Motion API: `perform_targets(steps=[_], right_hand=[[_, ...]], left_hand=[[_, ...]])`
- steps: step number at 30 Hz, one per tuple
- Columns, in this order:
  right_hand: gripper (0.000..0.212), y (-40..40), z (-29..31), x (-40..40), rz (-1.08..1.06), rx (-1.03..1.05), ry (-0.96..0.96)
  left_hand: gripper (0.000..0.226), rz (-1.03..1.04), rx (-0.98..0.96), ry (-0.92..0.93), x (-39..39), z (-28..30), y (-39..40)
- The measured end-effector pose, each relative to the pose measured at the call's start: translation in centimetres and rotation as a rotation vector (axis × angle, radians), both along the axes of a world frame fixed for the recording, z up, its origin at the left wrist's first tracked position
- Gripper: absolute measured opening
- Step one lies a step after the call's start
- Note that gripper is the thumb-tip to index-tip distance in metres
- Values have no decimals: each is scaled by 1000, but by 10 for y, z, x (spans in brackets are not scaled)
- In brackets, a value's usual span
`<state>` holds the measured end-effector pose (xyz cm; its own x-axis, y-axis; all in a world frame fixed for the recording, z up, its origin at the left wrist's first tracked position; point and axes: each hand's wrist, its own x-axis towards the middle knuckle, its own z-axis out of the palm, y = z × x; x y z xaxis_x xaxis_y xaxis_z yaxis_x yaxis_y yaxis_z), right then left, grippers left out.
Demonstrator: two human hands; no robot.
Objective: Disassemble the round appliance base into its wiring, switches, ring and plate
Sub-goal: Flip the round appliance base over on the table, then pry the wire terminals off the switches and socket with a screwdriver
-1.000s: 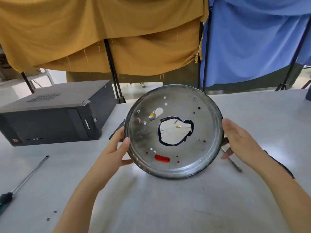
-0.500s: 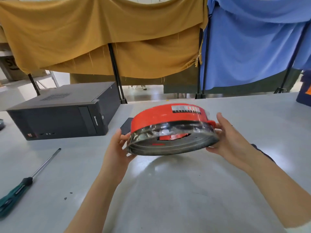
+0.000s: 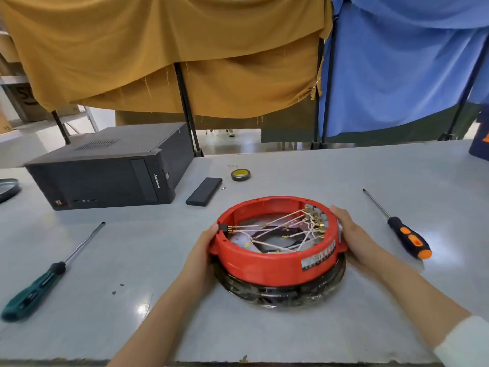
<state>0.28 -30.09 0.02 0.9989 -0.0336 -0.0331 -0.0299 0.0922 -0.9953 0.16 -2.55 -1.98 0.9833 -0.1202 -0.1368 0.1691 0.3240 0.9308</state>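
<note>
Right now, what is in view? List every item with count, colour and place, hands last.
appliance base: 1, red ring on dark plate, table centre
wiring: white, inside the ring
screwdriver: 1, green handle, left
screwdriver: 1, orange and black handle, right
computer case: 1, black, far left
tape roll: 1, dark with yellow core, behind base
flat block: 1, black, beside the case
curtains: mustard and blue, rear
left hand: on the ring's left side
right hand: on the ring's right side

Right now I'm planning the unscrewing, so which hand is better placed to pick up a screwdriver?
Probably right. The right hand holds the red ring with the orange-handled screwdriver lying near it; the green-handled screwdriver lies farther from the left hand.
</note>
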Motion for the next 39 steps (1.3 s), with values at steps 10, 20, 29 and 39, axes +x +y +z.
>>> perform_targets(steps=[10, 20, 29, 39], right_hand=[[37, -15, -5, -3, 81, -425, -23], [67, -7, 24, -19, 127, -857, 199], [36, -18, 50, -2, 227, -989, 160], [51, -1, 54, 45, 343, -1080, -34]], left_hand=[[32, -87, 293, -124, 9, -6, 14], [29, -111, 786, -204, 61, 45, 4], [29, -197, 1014, -279, 46, 41, -9], [47, -223, 1290, -434, 43, 55, -22]])
